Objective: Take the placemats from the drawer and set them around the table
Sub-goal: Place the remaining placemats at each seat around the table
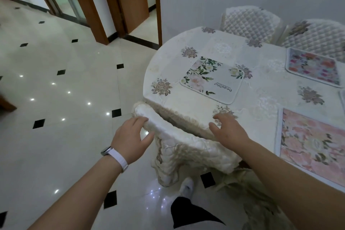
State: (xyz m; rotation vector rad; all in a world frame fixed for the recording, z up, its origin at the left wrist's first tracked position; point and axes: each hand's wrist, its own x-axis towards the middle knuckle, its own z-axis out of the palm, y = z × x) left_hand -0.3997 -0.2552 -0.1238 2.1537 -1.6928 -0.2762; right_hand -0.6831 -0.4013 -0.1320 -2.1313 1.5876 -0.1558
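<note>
Three placemats lie on the table (265, 87), which wears a cream flowered cloth. A white placemat with green leaves (212, 80) is at the table's rounded end. A bright floral placemat (315, 67) lies at the far right, and a pink floral placemat (313, 142) sits near me. The sliver of another mat (342, 97) shows at the right border. My left hand (130, 138) grips the left end of a cream quilted chair back (186, 136) pushed against the table's end. My right hand (227, 129) rests on the chair back's right end, fingers fairly straight, holding nothing.
Two more quilted chairs (248, 22) (317, 35) stand at the table's far side against the white wall. Glossy tiled floor (65, 89) opens to the left, with wooden door frames (93, 5) beyond. My foot (186, 186) is beside the chair.
</note>
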